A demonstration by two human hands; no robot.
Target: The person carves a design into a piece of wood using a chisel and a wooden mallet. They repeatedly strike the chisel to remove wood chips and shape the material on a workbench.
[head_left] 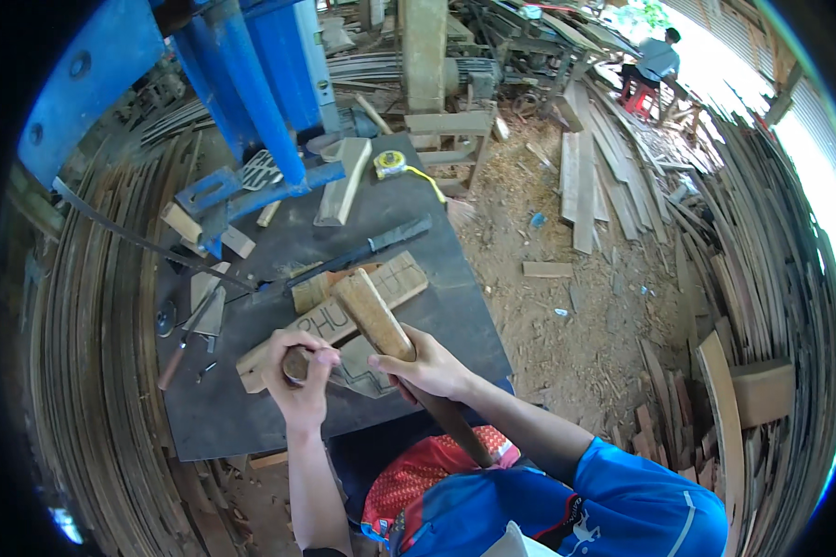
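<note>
My left hand (299, 381) is closed around the round wooden handle of a chisel (295, 364), whose far end is mostly hidden. A thick wooden club (377, 320) is gripped by my right hand (425, 364), its narrower shaft slanting down toward my lap. Under both hands lies a long wooden block (401, 278) with dark hand-drawn lettering on its face. Beside it, close to my right hand, sits a smaller grey piece (364, 368) with stepped lines drawn on it. Another short wood block (311, 293) rests behind the lettered one.
On the dark tabletop (241, 422) are a yellow tape measure (390, 164), a long dark-handled tool (395, 234), a wooden-handled tool (172, 369) and a pale wood block (344, 186). A blue metal frame (251, 93) stands at the far left. Stacked boards line both sides; a person (658, 60) sits far right.
</note>
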